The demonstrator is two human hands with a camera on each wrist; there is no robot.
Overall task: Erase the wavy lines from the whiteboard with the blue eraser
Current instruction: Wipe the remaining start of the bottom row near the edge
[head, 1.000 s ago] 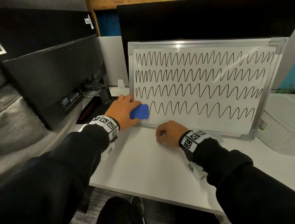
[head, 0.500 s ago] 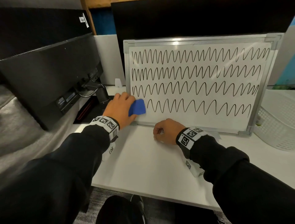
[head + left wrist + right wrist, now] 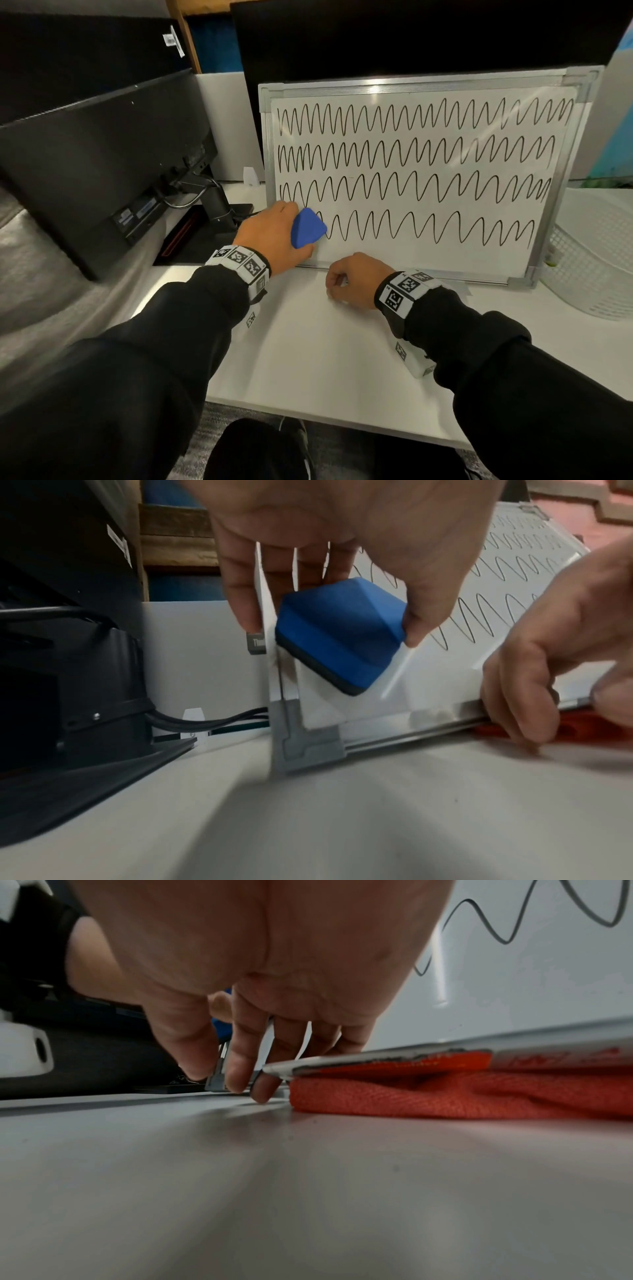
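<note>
A whiteboard leans upright at the back of the table, with four rows of black wavy lines. My left hand grips the blue eraser between thumb and fingers. It presses the eraser against the board's lower left, at the start of the bottom row. The board is bare white left of and below the eraser. My right hand rests on the table at the board's bottom frame. Its fingertips touch the table and hold nothing.
An orange cloth lies under the board's bottom edge. A black monitor on its stand, with cables, sits to the left. A white mesh basket stands at the right. The white table extends toward me.
My left hand has turned the eraser so that a corner points right, and has moved it slightly up and right along the bottom row. The right hand has stayed in place.
</note>
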